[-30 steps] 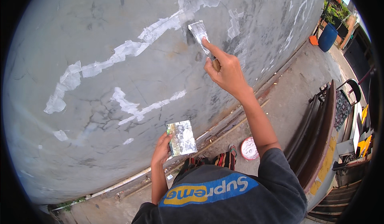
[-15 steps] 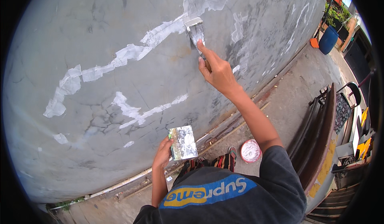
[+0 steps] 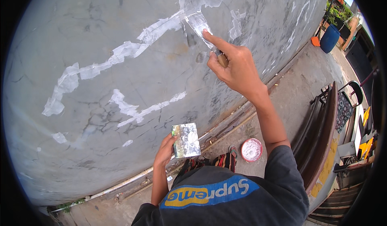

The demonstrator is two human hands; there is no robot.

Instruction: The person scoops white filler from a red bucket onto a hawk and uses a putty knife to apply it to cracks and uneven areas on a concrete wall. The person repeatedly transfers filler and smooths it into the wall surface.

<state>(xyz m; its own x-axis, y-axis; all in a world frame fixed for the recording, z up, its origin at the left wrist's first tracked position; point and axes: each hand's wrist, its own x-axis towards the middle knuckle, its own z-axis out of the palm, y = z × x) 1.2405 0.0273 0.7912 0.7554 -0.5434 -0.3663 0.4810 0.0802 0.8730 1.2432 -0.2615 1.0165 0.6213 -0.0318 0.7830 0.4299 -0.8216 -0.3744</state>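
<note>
My right hand (image 3: 238, 66) is closed around the wooden handle of a putty knife (image 3: 198, 25), its index finger stretched along the blade. The wide blade, smeared with white, lies against the grey wall (image 3: 161, 72) at the lower edge of a white filler band (image 3: 129, 50) that runs up over the cracks. Lower down, my left hand (image 3: 164, 150) grips the left edge of a small flat board (image 3: 186, 140) blotched with white filler. A second, smaller filler streak (image 3: 151, 111) lies on the wall above the board.
On the ground right of my feet stands a red-rimmed tub (image 3: 251, 149) of white paste. A long brown bench (image 3: 318, 137) lines the right side, with a patterned chair (image 3: 344, 107) behind it. A blue barrel (image 3: 330, 38) stands far right. Pipes (image 3: 225, 131) run along the wall's foot.
My right hand has moved a little right, and the putty knife's blade now lies flatter on the wall, showing its white-smeared face. The left hand with the board has barely moved.
</note>
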